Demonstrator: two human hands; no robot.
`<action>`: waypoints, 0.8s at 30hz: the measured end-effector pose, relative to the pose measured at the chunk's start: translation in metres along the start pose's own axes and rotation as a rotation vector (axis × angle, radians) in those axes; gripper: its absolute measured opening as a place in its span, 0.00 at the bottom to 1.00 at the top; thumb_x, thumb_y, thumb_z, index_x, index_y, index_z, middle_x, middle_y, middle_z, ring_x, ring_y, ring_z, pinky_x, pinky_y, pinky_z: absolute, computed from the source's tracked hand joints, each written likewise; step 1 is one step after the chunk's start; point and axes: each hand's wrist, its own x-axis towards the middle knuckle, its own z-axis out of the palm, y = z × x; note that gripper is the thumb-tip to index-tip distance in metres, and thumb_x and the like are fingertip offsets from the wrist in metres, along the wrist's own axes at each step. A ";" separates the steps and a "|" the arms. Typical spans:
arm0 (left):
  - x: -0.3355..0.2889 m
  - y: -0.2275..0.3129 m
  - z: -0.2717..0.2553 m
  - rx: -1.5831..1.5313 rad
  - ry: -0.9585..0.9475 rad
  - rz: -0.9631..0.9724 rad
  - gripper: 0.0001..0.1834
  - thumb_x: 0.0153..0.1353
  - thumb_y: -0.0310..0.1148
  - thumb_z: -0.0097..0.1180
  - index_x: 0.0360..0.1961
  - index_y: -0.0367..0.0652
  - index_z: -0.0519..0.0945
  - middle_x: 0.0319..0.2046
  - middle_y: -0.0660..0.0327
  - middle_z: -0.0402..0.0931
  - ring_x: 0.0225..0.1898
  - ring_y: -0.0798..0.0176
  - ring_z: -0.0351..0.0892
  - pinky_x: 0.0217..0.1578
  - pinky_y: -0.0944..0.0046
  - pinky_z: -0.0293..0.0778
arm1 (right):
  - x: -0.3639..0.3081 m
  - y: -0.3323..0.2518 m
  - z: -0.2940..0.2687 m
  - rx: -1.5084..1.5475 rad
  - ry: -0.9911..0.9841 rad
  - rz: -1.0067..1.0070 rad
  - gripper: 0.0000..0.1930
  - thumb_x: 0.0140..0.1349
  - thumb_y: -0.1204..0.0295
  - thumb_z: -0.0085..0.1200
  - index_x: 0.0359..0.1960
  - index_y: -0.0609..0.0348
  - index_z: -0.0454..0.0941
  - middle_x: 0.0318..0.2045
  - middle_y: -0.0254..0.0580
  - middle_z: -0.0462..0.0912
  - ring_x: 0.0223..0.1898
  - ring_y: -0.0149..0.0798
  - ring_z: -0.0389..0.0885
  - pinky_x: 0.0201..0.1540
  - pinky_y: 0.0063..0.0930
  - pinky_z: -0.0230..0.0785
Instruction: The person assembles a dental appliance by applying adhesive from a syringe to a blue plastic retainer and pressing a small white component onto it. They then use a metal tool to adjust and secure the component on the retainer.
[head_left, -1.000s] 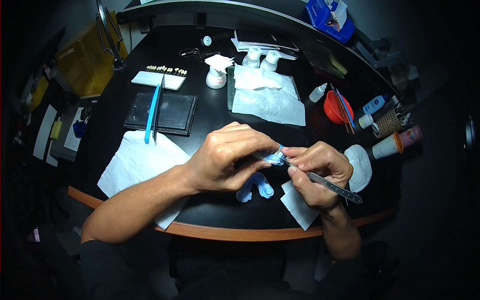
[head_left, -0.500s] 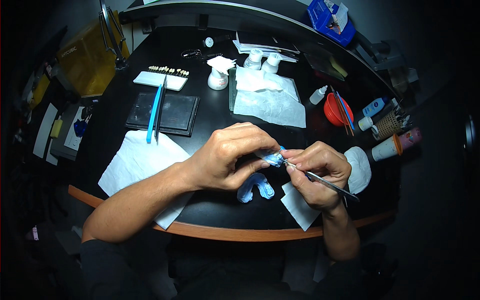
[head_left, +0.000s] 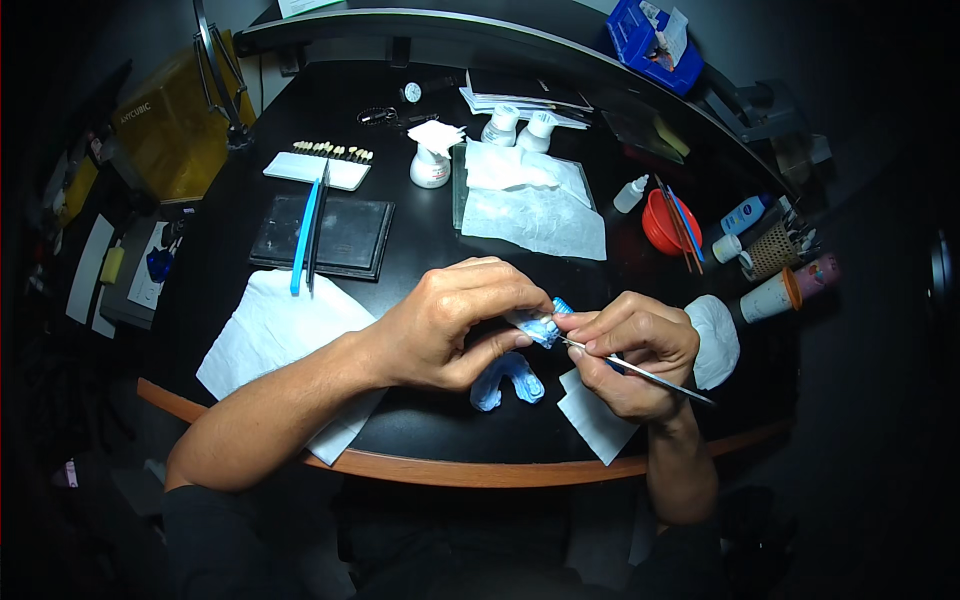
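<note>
Pinched between the thumb and fingers of my left hand (head_left: 455,325) is a small light-blue dental model piece (head_left: 538,329), raised above the table, with a brighter blue part showing at its top. My right hand (head_left: 640,350) grips a slim metal dental instrument (head_left: 670,385) like a pen, its handle pointing down to the right. The instrument's tip meets or nearly meets the piece's right side; my fingers partly hide it. Just below, a horseshoe-shaped light-blue dental mould (head_left: 507,380) lies on the black tabletop.
White paper towels (head_left: 275,325) lie at the left, beside a black slab (head_left: 320,238) bearing tweezers (head_left: 306,235). Farther back are a tooth shade set (head_left: 332,152), white bottles (head_left: 431,168) and a papered glass plate (head_left: 530,215). A red bowl (head_left: 665,222) with brushes stands right.
The instrument has turned slightly in my right fingers, and its handle lies at a flatter slant. More of the blue piece's bright top shows. The whole view has shifted slightly.
</note>
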 end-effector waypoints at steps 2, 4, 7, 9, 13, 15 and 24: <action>-0.001 0.001 -0.002 0.009 -0.010 -0.013 0.17 0.56 0.22 0.73 0.47 0.33 0.86 0.41 0.51 0.87 0.42 0.54 0.88 0.41 0.58 0.84 | 0.000 0.001 0.002 0.016 0.018 0.007 0.09 0.52 0.90 0.68 0.29 0.65 0.83 0.30 0.50 0.88 0.40 0.43 0.94 0.49 0.35 0.90; -0.001 0.001 -0.002 0.014 -0.014 -0.014 0.17 0.56 0.22 0.73 0.48 0.32 0.86 0.41 0.51 0.87 0.42 0.54 0.88 0.41 0.58 0.84 | 0.000 0.002 0.004 0.030 0.032 0.015 0.09 0.52 0.90 0.68 0.29 0.65 0.83 0.30 0.50 0.88 0.40 0.43 0.94 0.49 0.36 0.90; -0.001 0.001 -0.001 0.014 -0.011 -0.005 0.18 0.56 0.21 0.73 0.48 0.32 0.86 0.42 0.51 0.87 0.42 0.54 0.88 0.41 0.58 0.84 | 0.001 0.000 0.003 0.013 0.038 0.016 0.08 0.52 0.90 0.68 0.29 0.66 0.84 0.30 0.50 0.88 0.40 0.43 0.94 0.49 0.36 0.90; -0.001 0.002 -0.001 0.011 -0.006 0.001 0.18 0.56 0.21 0.73 0.48 0.32 0.86 0.42 0.51 0.87 0.42 0.54 0.88 0.41 0.59 0.84 | 0.001 0.000 0.003 0.021 0.028 0.008 0.08 0.52 0.90 0.68 0.29 0.65 0.84 0.30 0.50 0.89 0.39 0.43 0.94 0.49 0.36 0.90; 0.000 0.002 -0.001 0.003 -0.014 -0.014 0.17 0.56 0.21 0.72 0.47 0.33 0.86 0.41 0.51 0.87 0.41 0.53 0.88 0.44 0.56 0.83 | 0.002 0.001 0.000 0.019 0.000 -0.003 0.09 0.51 0.90 0.68 0.28 0.65 0.84 0.30 0.50 0.89 0.38 0.42 0.94 0.50 0.37 0.90; 0.001 0.001 -0.002 0.013 -0.019 0.005 0.18 0.55 0.20 0.73 0.48 0.32 0.86 0.42 0.51 0.87 0.41 0.54 0.88 0.41 0.59 0.84 | 0.002 -0.001 -0.002 0.014 -0.007 0.008 0.09 0.50 0.90 0.68 0.28 0.64 0.83 0.30 0.49 0.90 0.38 0.41 0.94 0.50 0.38 0.90; -0.001 0.003 -0.001 -0.031 -0.004 -0.030 0.16 0.56 0.22 0.73 0.46 0.31 0.87 0.41 0.51 0.87 0.40 0.56 0.88 0.40 0.60 0.84 | 0.001 -0.002 -0.005 0.050 -0.051 0.010 0.09 0.52 0.92 0.65 0.29 0.66 0.83 0.33 0.52 0.88 0.43 0.47 0.94 0.54 0.39 0.89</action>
